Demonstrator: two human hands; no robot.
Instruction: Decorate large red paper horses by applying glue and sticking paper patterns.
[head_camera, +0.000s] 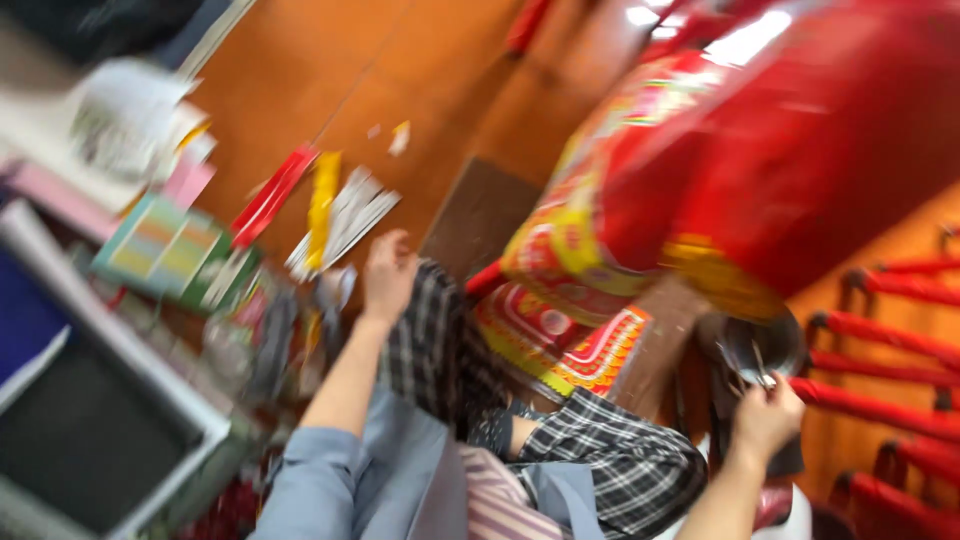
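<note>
head view, blurred: the left hand (388, 272) reaches up and away, fingers curled loosely, holding nothing i can make out, just short of the white strips (345, 222) and yellow packet (322, 208) on the orange floor (300, 90), their long axes running away from it. the right hand (765, 415) pinches thin metal scissors (745, 365), well apart by the red sack (760, 150).
</note>
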